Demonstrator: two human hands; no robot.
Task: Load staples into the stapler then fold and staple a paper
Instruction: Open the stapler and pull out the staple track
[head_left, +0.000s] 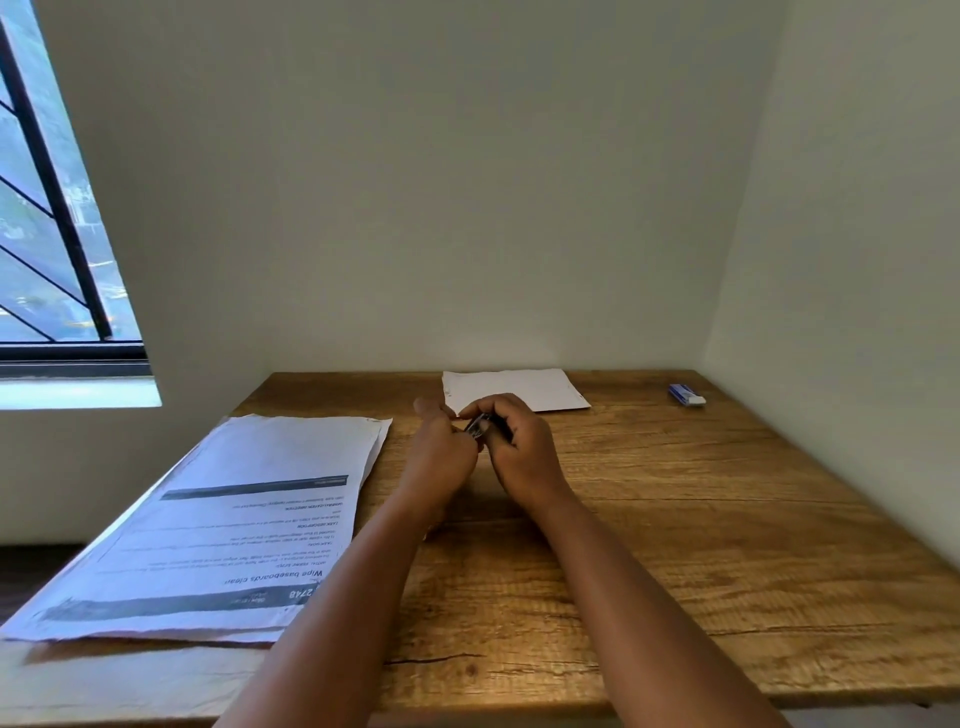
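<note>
Both hands meet over the middle of the wooden table (675, 519). My right hand (519, 447) is wrapped around a small dark stapler (480, 427) with a shiny metal part, mostly hidden by the fingers. My left hand (441, 452) touches the stapler's left end with pinched fingertips; I cannot tell whether it holds staples. A folded white paper (524, 387) lies flat at the table's far edge, just behind the hands. A small blue and white staple box (685, 393) rests at the far right corner.
A stack of printed sheets (223, 530) covers the table's left part, with its near corner over the edge. Walls close in behind and to the right. A barred window (52, 234) is at the left.
</note>
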